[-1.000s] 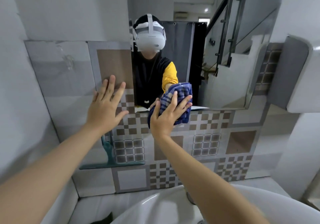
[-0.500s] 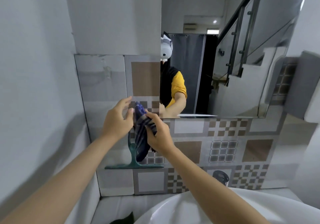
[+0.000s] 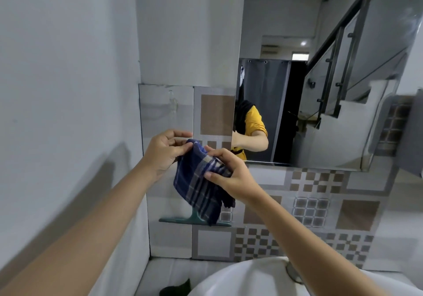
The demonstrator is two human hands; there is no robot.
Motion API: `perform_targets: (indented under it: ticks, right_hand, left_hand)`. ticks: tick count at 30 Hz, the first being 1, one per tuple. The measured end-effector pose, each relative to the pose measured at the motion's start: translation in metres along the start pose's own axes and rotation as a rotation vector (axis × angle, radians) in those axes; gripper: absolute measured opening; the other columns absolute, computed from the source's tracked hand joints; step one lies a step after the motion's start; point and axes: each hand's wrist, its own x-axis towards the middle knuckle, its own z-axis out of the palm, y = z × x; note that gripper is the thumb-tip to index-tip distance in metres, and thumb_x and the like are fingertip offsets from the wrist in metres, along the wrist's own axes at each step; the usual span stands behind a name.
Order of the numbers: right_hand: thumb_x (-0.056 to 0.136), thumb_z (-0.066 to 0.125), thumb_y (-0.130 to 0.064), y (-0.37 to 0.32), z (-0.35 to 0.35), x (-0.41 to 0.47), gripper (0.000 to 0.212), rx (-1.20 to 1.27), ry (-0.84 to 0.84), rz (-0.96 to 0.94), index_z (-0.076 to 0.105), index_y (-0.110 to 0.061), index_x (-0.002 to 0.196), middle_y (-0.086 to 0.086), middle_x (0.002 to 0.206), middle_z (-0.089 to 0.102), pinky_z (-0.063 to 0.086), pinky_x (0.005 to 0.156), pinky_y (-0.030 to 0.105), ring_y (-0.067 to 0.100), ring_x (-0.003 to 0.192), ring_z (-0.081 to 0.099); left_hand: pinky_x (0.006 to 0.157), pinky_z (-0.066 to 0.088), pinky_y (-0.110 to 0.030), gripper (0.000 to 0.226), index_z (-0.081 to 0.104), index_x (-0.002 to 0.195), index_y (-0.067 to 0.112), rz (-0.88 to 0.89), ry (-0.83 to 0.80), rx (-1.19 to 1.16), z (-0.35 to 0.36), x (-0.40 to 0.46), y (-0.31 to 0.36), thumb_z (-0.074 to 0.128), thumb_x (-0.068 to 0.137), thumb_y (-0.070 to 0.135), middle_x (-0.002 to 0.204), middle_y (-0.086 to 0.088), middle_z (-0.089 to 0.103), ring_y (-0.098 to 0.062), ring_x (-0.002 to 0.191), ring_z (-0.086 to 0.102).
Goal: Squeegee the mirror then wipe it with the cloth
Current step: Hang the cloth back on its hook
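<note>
Head view: your left hand (image 3: 163, 152) and right hand (image 3: 231, 175) both have their fingers pinched on the cloth (image 3: 201, 183), held left of the mirror (image 3: 320, 89), in front of the tiles. It looks light and limp, so bunch it before wiping. The squeegee (image 3: 194, 219) sits just below; the basin (image 3: 240, 277) crowds beneath, with open room rightward.

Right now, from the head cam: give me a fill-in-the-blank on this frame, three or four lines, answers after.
1. Both hands grip the blue plaid ____.
2. The teal squeegee hangs on the tiled wall directly ____ the cloth.
3. The left hand and right hand hold the cloth to the ____ of the mirror.
4. The white basin sits ____ the right forearm.

Answers: cloth; below; left; under
</note>
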Motion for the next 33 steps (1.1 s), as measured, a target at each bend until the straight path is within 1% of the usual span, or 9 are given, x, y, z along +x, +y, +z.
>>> perform_targets:
  ticks: [2, 5, 8, 10, 12, 19, 24, 30, 33]
  right_hand:
    - [0.08, 0.074, -0.031, -0.009, 0.0, 0.001, 0.03, 0.198, -0.111, 0.067, 0.06, -0.018, 0.104, 0.006, 0.132, 0.056, 0.052, 0.094, 0.046, 0.021, 0.118, 0.058]
    - [0.074, 0.07, -0.057, -0.02, 0.002, 0.005, 0.042, 0.364, -0.147, 0.16, 0.064, -0.022, 0.096, 0.006, 0.108, 0.064, 0.052, 0.071, 0.033, 0.022, 0.091, 0.062]
    - [0.08, 0.07, -0.04, -0.021, 0.007, 0.013, 0.023, 0.323, -0.078, 0.12, 0.064, -0.02, 0.09, 0.016, 0.097, 0.061, 0.048, 0.078, 0.035, 0.028, 0.09, 0.057]
    - [0.087, 0.066, -0.019, -0.022, 0.01, 0.019, 0.004, 0.234, -0.037, 0.078, 0.063, -0.02, 0.085, 0.013, 0.087, 0.061, 0.046, 0.077, 0.033, 0.022, 0.082, 0.056]
    - [0.088, 0.065, -0.008, -0.028, 0.009, 0.027, 0.012, 0.12, -0.002, 0.037, 0.063, -0.019, 0.083, 0.01, 0.082, 0.061, 0.049, 0.074, 0.03, 0.018, 0.079, 0.058]
    - [0.085, 0.07, -0.007, -0.066, -0.006, 0.067, 0.005, -0.28, 0.039, -0.097, 0.071, -0.012, 0.086, -0.007, 0.086, 0.07, 0.052, 0.081, 0.019, 0.002, 0.084, 0.065]
    - [0.086, 0.068, -0.018, -0.071, -0.018, 0.097, 0.019, -0.61, 0.073, -0.17, 0.074, -0.035, 0.09, -0.022, 0.088, 0.059, 0.049, 0.094, 0.04, 0.008, 0.092, 0.059]
    - [0.091, 0.062, -0.022, -0.052, -0.008, 0.129, 0.026, -0.974, 0.107, -0.259, 0.069, -0.03, 0.115, 0.001, 0.09, 0.04, 0.038, 0.071, 0.035, 0.018, 0.08, 0.042]
    - [0.093, 0.059, -0.021, -0.046, -0.001, 0.148, 0.03, -1.049, 0.174, -0.317, 0.066, -0.03, 0.121, 0.003, 0.091, 0.035, 0.03, 0.066, 0.032, 0.021, 0.08, 0.039]
  left_hand:
    - [0.082, 0.052, -0.035, 0.018, 0.068, 0.089, 0.014, -0.004, -0.027, -0.013, -0.005, -0.002, 0.006, 0.065, 0.079, 0.0, 0.082, -0.006, 0.072, -0.024, 0.084, 0.064]
    - [0.081, 0.053, -0.034, 0.021, 0.07, 0.08, 0.018, 0.013, -0.071, 0.037, -0.011, -0.007, 0.015, 0.069, 0.074, -0.002, 0.075, -0.002, 0.072, -0.024, 0.08, 0.064]
    - [0.073, 0.053, -0.025, 0.022, 0.071, 0.075, 0.02, 0.056, -0.07, 0.117, -0.018, -0.01, 0.022, 0.071, 0.072, -0.001, 0.069, 0.004, 0.071, -0.016, 0.075, 0.064]
    - [0.07, 0.054, -0.021, 0.02, 0.07, 0.074, 0.019, 0.094, -0.055, 0.174, -0.023, -0.011, 0.025, 0.073, 0.07, -0.001, 0.067, 0.007, 0.071, -0.011, 0.071, 0.065]
    - [0.07, 0.053, -0.02, 0.018, 0.069, 0.071, 0.018, 0.137, -0.026, 0.238, -0.029, -0.012, 0.025, 0.075, 0.069, 0.002, 0.066, 0.006, 0.071, -0.008, 0.068, 0.064]
    - [0.074, 0.052, -0.027, 0.012, 0.063, 0.076, 0.015, 0.064, -0.147, 0.355, -0.043, -0.008, 0.015, 0.07, 0.077, 0.005, 0.071, -0.006, 0.068, -0.014, 0.068, 0.064]
    - [0.068, 0.054, -0.026, 0.016, 0.066, 0.077, 0.021, 0.1, 0.061, 0.328, -0.034, 0.008, 0.017, 0.069, 0.079, 0.005, 0.077, -0.007, 0.066, -0.017, 0.069, 0.063]
    - [0.065, 0.041, -0.009, 0.023, 0.071, 0.099, 0.016, 0.237, 0.214, 0.621, -0.034, 0.041, 0.022, 0.061, 0.083, 0.003, 0.09, 0.003, 0.068, -0.002, 0.077, 0.059]
    - [0.077, 0.042, -0.018, 0.028, 0.07, 0.103, 0.009, 0.336, 0.325, 0.719, -0.039, 0.057, 0.03, 0.056, 0.082, -0.004, 0.099, -0.005, 0.069, -0.009, 0.089, 0.058]
